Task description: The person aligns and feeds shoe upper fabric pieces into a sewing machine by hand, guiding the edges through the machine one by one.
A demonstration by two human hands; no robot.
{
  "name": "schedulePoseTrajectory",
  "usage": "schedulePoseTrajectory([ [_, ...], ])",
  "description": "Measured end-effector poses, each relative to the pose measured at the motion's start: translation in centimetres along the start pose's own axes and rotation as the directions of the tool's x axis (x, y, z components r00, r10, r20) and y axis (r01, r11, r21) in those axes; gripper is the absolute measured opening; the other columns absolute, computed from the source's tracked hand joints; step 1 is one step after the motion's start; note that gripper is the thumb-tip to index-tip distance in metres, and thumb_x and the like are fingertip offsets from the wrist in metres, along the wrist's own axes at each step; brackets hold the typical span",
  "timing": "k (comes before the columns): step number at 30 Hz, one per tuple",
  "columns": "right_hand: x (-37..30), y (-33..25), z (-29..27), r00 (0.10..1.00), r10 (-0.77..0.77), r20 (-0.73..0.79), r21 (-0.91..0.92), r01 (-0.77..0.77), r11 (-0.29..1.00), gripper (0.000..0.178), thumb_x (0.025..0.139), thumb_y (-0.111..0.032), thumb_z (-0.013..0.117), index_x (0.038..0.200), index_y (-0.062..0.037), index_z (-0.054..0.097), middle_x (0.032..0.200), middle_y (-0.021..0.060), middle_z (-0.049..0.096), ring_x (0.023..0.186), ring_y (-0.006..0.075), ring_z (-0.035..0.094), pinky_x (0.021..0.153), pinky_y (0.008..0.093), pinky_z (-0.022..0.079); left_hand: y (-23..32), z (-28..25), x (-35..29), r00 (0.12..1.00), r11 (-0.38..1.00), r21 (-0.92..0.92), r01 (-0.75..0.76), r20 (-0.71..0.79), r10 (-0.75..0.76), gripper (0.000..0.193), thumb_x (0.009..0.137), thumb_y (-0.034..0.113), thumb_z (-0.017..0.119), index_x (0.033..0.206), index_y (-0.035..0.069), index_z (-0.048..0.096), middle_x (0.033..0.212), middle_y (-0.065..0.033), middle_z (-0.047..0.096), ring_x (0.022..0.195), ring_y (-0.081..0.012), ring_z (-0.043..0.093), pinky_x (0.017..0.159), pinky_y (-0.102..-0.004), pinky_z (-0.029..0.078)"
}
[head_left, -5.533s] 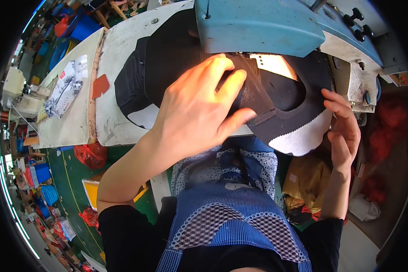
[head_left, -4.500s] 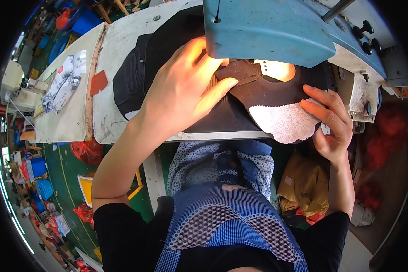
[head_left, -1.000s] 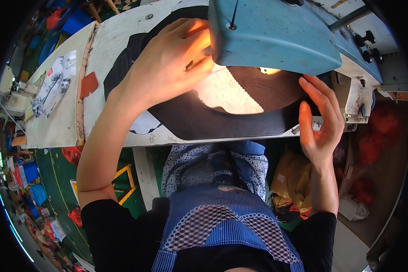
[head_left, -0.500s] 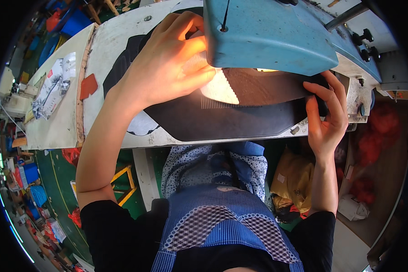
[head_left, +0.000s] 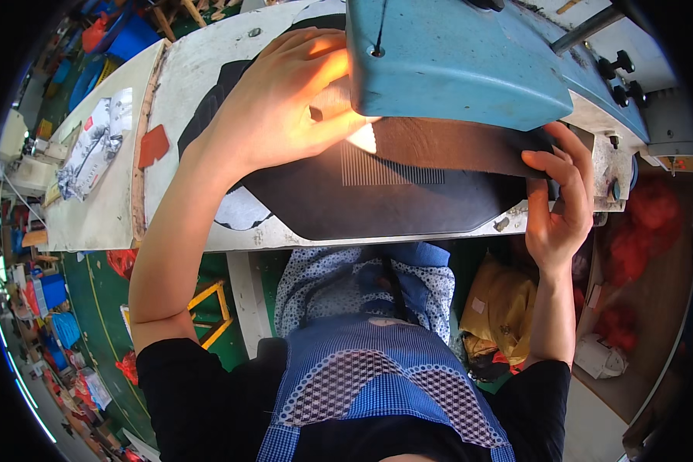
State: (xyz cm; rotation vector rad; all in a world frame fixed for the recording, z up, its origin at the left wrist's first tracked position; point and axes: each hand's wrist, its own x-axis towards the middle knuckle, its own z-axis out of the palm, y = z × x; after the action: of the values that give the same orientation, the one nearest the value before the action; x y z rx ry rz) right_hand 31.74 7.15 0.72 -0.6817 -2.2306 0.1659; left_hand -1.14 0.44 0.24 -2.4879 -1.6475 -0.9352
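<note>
A dark brown panel that looks like leather (head_left: 446, 145) lies curved beneath the blue head of a sewing machine (head_left: 454, 65). At its left end shows a small tip of white material (head_left: 364, 138), mostly covered by my hand. My left hand (head_left: 292, 108) bends over that end, its thumb pressed near the white tip; some fingertips are hidden behind the machine head. Around the panel's right end, my right hand (head_left: 560, 192) pinches with thumb and curled fingers. The needle area is hidden from view. Under the panel is a black plate (head_left: 377, 212) with a row of fine ruled lines.
A pale worktable (head_left: 181, 85) carries a reddish-brown scrap (head_left: 154, 146) and a printed plastic packet (head_left: 92, 146) at the left. Black knobs (head_left: 622, 77) stick out from the machine at the right. Below are a mustard-coloured bag (head_left: 500, 296) and a yellow frame (head_left: 215, 312).
The brown panel's near edge has drawn back at the left, uncovering more ruled lines. Less of the white material shows. My right fingers have curled further around the panel's end.
</note>
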Motion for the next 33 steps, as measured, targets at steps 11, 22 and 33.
schedulePoseTrajectory([
  [11, 0.0, -0.9, -0.4, 0.988, -0.137, 0.074, 0.102, 0.129, 0.986, 0.043, 0.060, 0.014, 0.068, 0.099, 0.0000, 0.076, 0.110, 0.0143, 0.072, 0.100, 0.0303, 0.071, 0.083, 0.0370, 0.058, -0.5, 0.5, 0.4, 0.978, 0.979, 0.156, -0.129, -0.145, 0.152, 0.012, 0.083, 0.011, 0.071, 0.091, 0.005, 0.066, 0.104, -0.0092, 0.064, 0.098, -0.0309, 0.062, 0.092, -0.0441, 0.050],
  [22, -0.2, -3.1, 0.8, 0.948, -0.311, 0.074, -0.058, 0.315, 0.947, 0.040, 0.056, 0.007, 0.074, 0.094, -0.0028, 0.077, 0.103, 0.0140, 0.070, 0.086, 0.0297, 0.070, 0.072, 0.0373, 0.060, 0.6, 0.0, 0.5, 0.991, 0.995, 0.059, -0.079, -0.104, 0.085, 0.022, 0.077, 0.017, 0.082, 0.083, 0.006, 0.064, 0.100, -0.0082, 0.063, 0.097, -0.0284, 0.062, 0.082, -0.0411, 0.051],
  [33, 0.5, -4.1, 1.8, 0.925, -0.373, 0.066, -0.036, 0.376, 0.926, 0.039, 0.050, -0.004, 0.074, 0.089, -0.0013, 0.076, 0.096, 0.0140, 0.068, 0.086, 0.0292, 0.070, 0.070, 0.0355, 0.061, 0.2, 0.0, 0.2, 0.991, 0.981, 0.175, -0.082, -0.087, 0.099, 0.022, 0.080, 0.016, 0.078, 0.097, 0.007, 0.067, 0.104, -0.0104, 0.066, 0.098, -0.0308, 0.064, 0.088, -0.0426, 0.053],
])
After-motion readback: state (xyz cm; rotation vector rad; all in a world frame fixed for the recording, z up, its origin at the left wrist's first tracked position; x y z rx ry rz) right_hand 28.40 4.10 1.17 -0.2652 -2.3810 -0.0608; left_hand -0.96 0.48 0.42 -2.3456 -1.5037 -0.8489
